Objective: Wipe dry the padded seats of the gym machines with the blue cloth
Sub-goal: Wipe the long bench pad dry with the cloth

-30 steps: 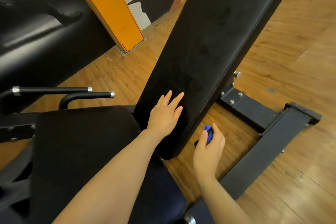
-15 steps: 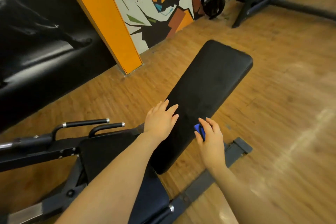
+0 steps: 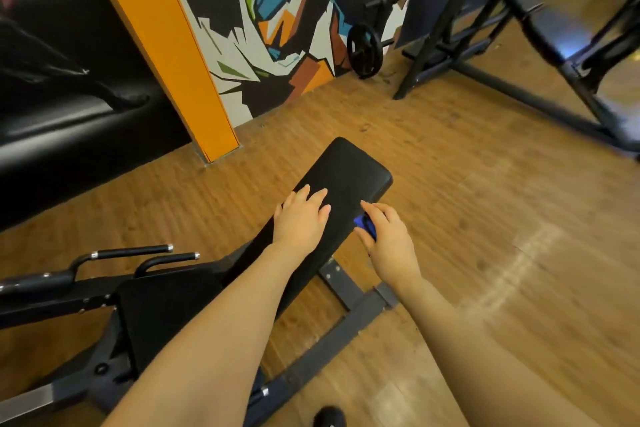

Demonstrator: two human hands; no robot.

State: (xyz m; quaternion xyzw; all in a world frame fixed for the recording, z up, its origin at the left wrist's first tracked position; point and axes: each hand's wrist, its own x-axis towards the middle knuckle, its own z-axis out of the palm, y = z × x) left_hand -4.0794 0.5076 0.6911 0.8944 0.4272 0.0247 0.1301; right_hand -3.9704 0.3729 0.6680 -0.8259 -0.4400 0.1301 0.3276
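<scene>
A black padded back pad of a bench slopes away from me over the wooden floor. Its black seat pad lies lower left, partly hidden by my left forearm. My left hand rests flat on the back pad with its fingers straight. My right hand sits at the pad's right edge and grips a bunched blue cloth; only a small blue part shows under the fingers.
The bench's dark steel frame runs across the floor below the pad. Two black handles stick out at the left. An orange pillar and a painted wall stand behind. A weight plate and another machine frame are at the back right.
The view has pulled back and risen, so the whole back pad shows. Both hands have slid further up the pad, the right one staying at its right edge with the cloth.
</scene>
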